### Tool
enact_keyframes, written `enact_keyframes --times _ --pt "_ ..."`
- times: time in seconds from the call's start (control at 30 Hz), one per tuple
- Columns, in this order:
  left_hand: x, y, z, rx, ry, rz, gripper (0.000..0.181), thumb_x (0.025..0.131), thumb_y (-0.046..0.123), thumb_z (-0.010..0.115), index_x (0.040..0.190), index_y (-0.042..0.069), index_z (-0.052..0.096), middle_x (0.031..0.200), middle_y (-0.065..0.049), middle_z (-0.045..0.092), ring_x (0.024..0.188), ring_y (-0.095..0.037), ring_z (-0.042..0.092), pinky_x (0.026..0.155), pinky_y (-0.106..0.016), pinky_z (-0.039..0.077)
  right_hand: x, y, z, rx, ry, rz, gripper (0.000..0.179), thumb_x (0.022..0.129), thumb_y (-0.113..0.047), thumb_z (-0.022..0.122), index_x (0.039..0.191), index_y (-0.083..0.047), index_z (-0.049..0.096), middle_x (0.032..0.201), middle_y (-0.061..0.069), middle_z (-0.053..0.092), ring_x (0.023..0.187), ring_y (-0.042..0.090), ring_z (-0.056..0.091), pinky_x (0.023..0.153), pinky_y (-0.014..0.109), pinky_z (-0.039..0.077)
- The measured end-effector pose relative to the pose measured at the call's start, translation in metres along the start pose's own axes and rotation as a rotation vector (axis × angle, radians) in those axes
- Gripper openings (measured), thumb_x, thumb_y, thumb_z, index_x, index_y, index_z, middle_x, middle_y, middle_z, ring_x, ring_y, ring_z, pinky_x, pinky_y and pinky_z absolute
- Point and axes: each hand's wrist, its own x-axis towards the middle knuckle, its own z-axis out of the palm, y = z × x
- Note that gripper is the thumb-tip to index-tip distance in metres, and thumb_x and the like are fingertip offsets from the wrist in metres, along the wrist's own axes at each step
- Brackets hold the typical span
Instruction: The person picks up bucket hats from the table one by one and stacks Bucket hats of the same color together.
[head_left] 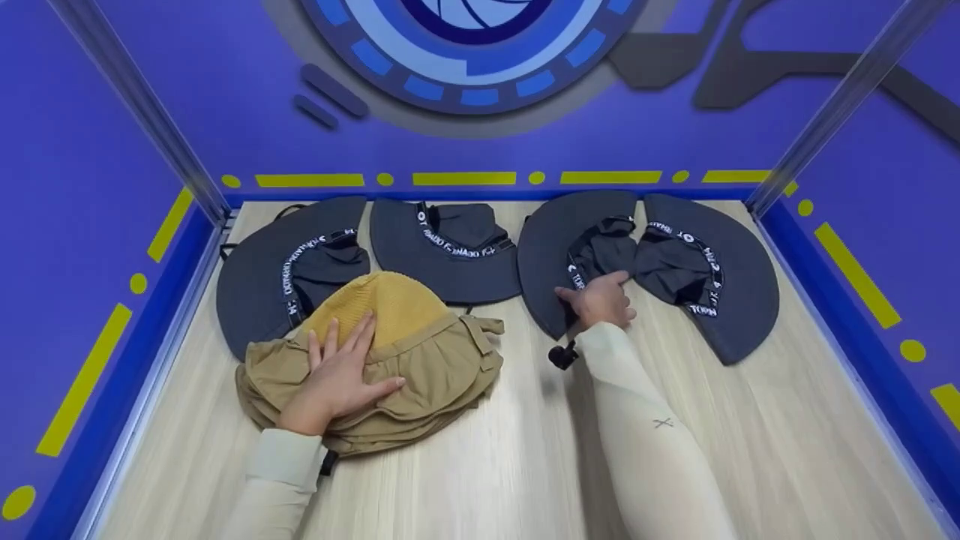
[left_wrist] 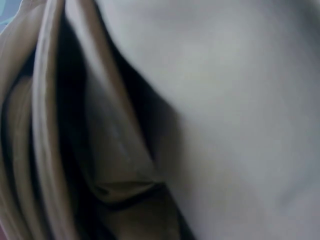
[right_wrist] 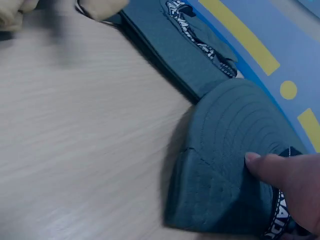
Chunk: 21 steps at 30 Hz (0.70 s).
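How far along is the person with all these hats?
Seemingly done: dark hats sit in four spots along the back wall. In hand: the right hand touches the third dark hat from the left; the left hand rests on the tan hats. Perhaps left: spreading out those tan hats, layered in one pile.

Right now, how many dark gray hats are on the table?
4 visible: the far-left hat, partly behind the tan hats; the second hat beside it; the third hat, under the right hand; the far-right hat. Others could be hidden beneath.
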Motion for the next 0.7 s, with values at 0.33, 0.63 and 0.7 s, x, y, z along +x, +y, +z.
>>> enact_keyframes --times 0.33,0.63,0.7 --pt "0.001 0.0 -0.003 -0.007 -0.007 -0.002 0.116 0.082 0.076 0.065 0.167 0.02 0.009 0.174 -0.003 0.013 0.156 -0.052 -0.004 0.118 -0.069 -0.019 -0.004 -0.002 0.006 0.25 0.107 -0.028 0.105 0.078 -0.028 0.089 0.151 0.003 0.022 0.147 0.026 0.053 0.136 0.045 0.049 0.121 0.054 0.03" --pt "0.002 -0.002 -0.001 -0.002 -0.003 0.005 0.116 0.082 0.077 0.065 0.167 0.019 0.009 0.174 -0.004 0.014 0.156 -0.052 -0.004 0.118 -0.07 -0.018 -0.007 -0.014 0.0 0.932 -0.081 0.133 0.09 0.09 -0.011 0.075 0.161 0.001 0.021 0.165 0.013 0.031 0.151 0.022 0.035 0.122 0.027 0.033" --pt "0.002 -0.002 0.0 -0.004 0.0 0.004 0.117 0.081 0.077 0.065 0.167 0.019 0.009 0.174 -0.004 0.015 0.156 -0.052 -0.004 0.118 -0.07 -0.018 -0.009 -0.018 -0.004 1.018 -0.139 0.157 0.091 0.093 -0.009 0.07 0.164 -0.005 0.013 0.169 0.009 0.024 0.153 0.019 0.031 0.123 0.026 0.031"
